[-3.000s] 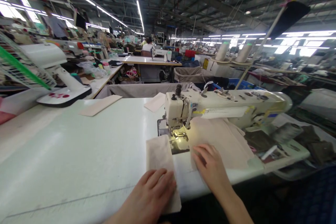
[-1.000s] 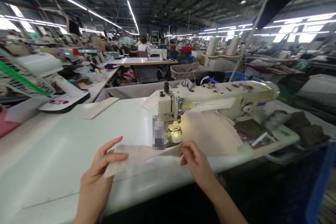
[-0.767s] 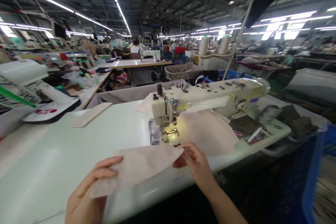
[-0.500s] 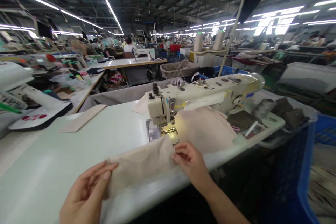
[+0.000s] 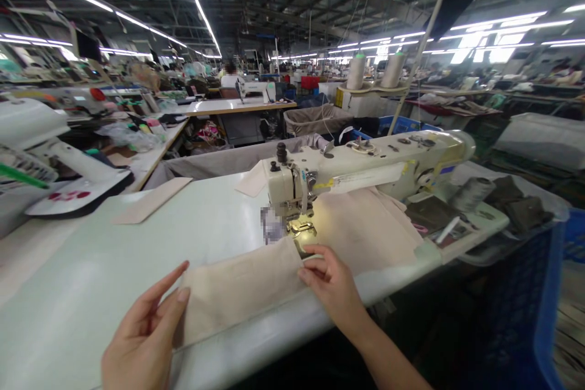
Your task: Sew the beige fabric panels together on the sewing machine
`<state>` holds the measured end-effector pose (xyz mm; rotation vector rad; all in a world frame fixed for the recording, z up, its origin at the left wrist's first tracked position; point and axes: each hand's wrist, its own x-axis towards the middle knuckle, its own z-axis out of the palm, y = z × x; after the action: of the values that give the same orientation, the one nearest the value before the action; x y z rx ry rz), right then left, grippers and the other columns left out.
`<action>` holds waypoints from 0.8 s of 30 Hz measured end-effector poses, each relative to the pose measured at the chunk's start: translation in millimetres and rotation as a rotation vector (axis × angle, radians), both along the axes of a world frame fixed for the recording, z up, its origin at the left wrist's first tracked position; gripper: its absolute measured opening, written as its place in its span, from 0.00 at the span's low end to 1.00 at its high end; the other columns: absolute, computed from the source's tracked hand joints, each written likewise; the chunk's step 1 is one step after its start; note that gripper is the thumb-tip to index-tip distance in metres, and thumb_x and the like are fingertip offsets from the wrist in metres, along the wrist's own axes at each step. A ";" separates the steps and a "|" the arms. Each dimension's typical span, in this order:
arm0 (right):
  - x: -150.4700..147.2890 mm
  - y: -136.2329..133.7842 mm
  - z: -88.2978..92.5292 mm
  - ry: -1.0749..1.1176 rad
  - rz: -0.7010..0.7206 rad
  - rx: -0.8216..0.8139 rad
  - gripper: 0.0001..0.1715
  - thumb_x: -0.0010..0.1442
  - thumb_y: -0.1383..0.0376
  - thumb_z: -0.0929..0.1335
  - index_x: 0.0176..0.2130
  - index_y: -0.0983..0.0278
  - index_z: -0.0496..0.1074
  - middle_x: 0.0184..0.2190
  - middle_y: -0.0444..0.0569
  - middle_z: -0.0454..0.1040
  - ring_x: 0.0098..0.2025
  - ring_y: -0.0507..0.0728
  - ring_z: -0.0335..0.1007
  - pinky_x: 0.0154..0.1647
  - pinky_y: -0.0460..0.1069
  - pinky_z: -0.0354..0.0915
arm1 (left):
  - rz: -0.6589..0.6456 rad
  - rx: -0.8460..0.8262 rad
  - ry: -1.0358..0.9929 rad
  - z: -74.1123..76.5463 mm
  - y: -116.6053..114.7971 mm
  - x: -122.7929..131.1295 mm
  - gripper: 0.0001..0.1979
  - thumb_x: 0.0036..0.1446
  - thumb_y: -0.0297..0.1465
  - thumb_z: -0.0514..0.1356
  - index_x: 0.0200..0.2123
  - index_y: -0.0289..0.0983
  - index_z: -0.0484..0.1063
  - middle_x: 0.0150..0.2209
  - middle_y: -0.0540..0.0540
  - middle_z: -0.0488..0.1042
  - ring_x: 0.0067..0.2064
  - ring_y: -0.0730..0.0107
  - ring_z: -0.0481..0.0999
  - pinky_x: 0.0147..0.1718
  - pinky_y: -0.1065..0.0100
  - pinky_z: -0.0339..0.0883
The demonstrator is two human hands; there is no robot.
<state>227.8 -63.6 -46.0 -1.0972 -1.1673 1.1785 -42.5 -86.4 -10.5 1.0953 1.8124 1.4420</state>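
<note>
Head view: a doubled beige fabric panel (image 5: 237, 289) lies flat on the white sewing table (image 5: 82, 268), just in front of the machine's presser foot (image 5: 300, 227) and slightly angled. The left hand (image 5: 144, 335) is open, its thumb and fingers spread at the panel's left end, with the thumb tip just at the edge. The right hand (image 5: 331, 283) lies over the panel's right corner with its fingers curved (whether they pinch the cloth, I cannot tell).

A larger beige cloth (image 5: 365, 228) spreads to the right of the presser foot, beneath the arm of the cream sewing machine (image 5: 365, 170). A pixelated patch hides a small area beside the needle.

Farther left on the table lies a long beige strip (image 5: 150, 200), and a small pale piece (image 5: 251, 180) sits behind the machine head. To the right are a grey thread spool (image 5: 470, 195) and dark folded fabric (image 5: 516, 210), with a blue crate (image 5: 543, 304) below. Two thread cones (image 5: 375, 70) stand behind the machine, and a co-worker (image 5: 230, 78) sits at a distant machine.
</note>
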 end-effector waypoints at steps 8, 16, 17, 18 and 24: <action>19.0 12.9 -9.0 -0.444 -0.275 0.283 0.13 0.64 0.62 0.66 0.48 0.60 0.74 0.43 0.52 0.78 0.42 0.59 0.74 0.47 0.55 0.70 | -0.675 0.119 0.879 -15.7 14.7 14.1 0.19 0.62 0.41 0.58 0.55 0.51 0.76 0.55 0.45 0.75 0.38 0.63 0.82 0.37 0.68 0.77; 69.4 14.5 6.7 -0.899 -0.245 0.237 0.05 0.57 0.68 0.71 0.31 0.60 0.70 0.29 0.45 0.72 0.34 0.58 0.69 0.36 0.51 0.64 | -0.596 0.020 1.295 -1.8 148.6 35.4 0.21 0.68 0.32 0.46 0.56 0.38 0.73 0.60 0.34 0.71 0.57 0.50 0.76 0.52 0.54 0.72; 68.7 11.9 7.9 -0.923 -0.219 0.209 0.06 0.56 0.68 0.72 0.31 0.60 0.70 0.30 0.44 0.72 0.35 0.58 0.69 0.37 0.51 0.63 | -0.568 -0.003 1.317 0.8 167.2 39.6 0.21 0.67 0.30 0.47 0.58 0.35 0.71 0.64 0.32 0.68 0.59 0.49 0.74 0.56 0.53 0.69; 66.9 9.3 8.7 -0.947 -0.198 0.185 0.08 0.55 0.67 0.74 0.31 0.61 0.70 0.30 0.44 0.72 0.36 0.58 0.69 0.37 0.51 0.62 | -0.533 -0.056 1.325 2.5 182.1 44.6 0.22 0.65 0.29 0.50 0.60 0.32 0.69 0.65 0.30 0.65 0.60 0.48 0.73 0.58 0.52 0.67; 59.7 3.4 3.2 -1.031 -0.158 0.139 0.12 0.56 0.69 0.75 0.29 0.62 0.69 0.30 0.44 0.72 0.37 0.58 0.69 0.39 0.51 0.60 | -0.627 0.007 1.406 9.2 180.2 73.9 0.18 0.65 0.29 0.53 0.56 0.36 0.72 0.62 0.34 0.70 0.61 0.50 0.72 0.58 0.54 0.68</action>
<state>287.5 -60.2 -42.9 -1.7150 -1.8393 0.3408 31.4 93.8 -1.3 2.7387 1.8162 0.1583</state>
